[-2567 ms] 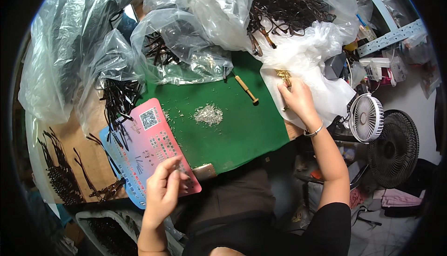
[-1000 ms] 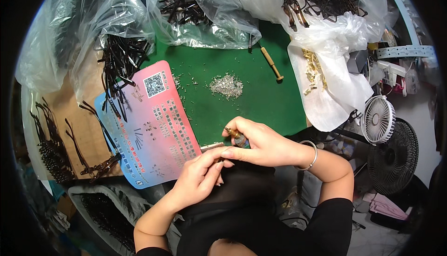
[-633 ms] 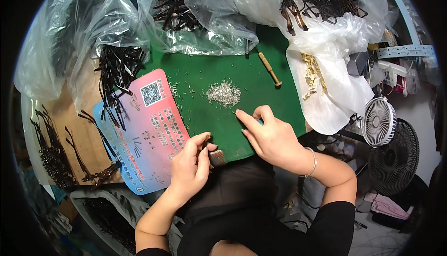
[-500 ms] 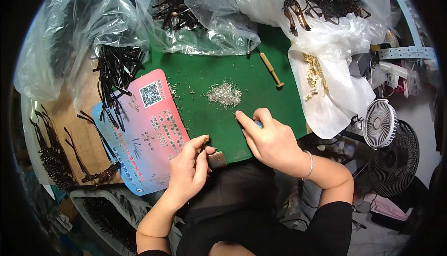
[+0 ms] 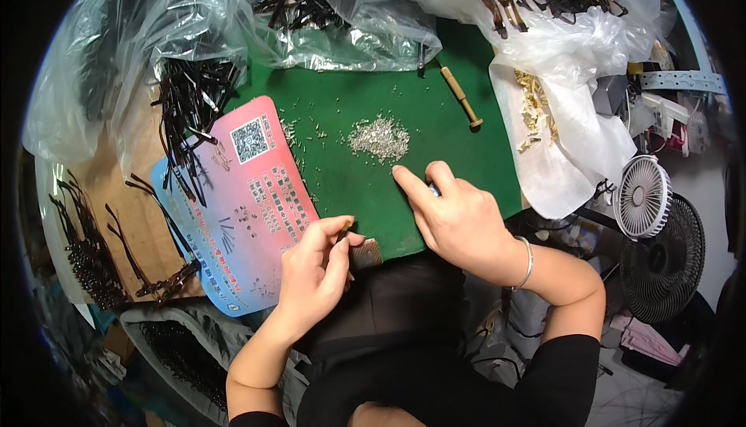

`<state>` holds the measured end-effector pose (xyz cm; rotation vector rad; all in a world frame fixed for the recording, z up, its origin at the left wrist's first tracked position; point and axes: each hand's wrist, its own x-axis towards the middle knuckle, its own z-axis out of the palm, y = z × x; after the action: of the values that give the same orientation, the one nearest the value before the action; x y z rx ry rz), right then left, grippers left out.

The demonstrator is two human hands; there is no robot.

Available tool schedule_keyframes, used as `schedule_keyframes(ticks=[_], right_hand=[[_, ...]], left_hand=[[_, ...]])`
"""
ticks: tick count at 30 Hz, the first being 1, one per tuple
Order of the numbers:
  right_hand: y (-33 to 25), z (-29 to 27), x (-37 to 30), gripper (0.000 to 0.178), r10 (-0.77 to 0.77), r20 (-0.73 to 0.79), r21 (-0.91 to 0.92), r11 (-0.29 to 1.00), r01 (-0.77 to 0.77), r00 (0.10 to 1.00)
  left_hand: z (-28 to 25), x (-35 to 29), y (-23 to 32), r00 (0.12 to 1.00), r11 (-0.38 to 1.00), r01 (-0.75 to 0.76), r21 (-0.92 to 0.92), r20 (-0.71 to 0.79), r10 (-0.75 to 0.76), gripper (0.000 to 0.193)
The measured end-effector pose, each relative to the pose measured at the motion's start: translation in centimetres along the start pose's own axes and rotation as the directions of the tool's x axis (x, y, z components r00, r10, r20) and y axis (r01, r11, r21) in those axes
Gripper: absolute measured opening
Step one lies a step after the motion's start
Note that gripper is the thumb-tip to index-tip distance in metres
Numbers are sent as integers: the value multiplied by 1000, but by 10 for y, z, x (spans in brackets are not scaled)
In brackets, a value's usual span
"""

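- Worn on the person's head, as the left of two side-by-side wide fisheye cameras.
- Looks steeply down, over the black top (image 5: 458, 380) at the lower edge, onto the bench (image 5: 109, 182) beyond.
- Faces forward, upright and unmirrored, with the left hand (image 5: 315, 271) left of the middle and the right hand (image 5: 458, 217) right of it.
- Sits near enough to show separate fingers, yet takes in both forearms and much of the green mat (image 5: 350, 194).
- Spans from a clear plastic bag (image 5: 78, 101) at upper left to the white fan (image 5: 643, 196) and black fan (image 5: 664, 260) at right.
- Bends straight edges toward the dark, rounded rim.
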<state>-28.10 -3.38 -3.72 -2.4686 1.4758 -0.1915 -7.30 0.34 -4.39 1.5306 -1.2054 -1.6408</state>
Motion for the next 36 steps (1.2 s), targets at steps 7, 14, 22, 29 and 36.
schedule_keyframes(ticks=[7, 14, 22, 29, 36], right_hand=[[-12, -13, -2, 32, -16, 226, 429, 899, -84, 974], [-30, -7, 1, 29, -158, 233, 552, 834, 4, 959], [-32, -7, 1, 28, -150, 207, 544, 839, 13, 967], [-35, -12, 1, 28, -140, 219, 531, 847, 2, 966], [-29, -2, 8, 27, -73, 416, 688, 677, -261, 906]], left_hand=[[8, 0, -12, 979, 964, -173, 200, -76, 191, 20], [20, 1, -19, 879, 833, -312, 457, -193, 435, 21], [23, -1, -17, 879, 822, -280, 496, -212, 428, 22], [24, 1, -16, 860, 782, -294, 550, -205, 467, 23], [25, 2, -18, 853, 772, -292, 564, -212, 478, 25]])
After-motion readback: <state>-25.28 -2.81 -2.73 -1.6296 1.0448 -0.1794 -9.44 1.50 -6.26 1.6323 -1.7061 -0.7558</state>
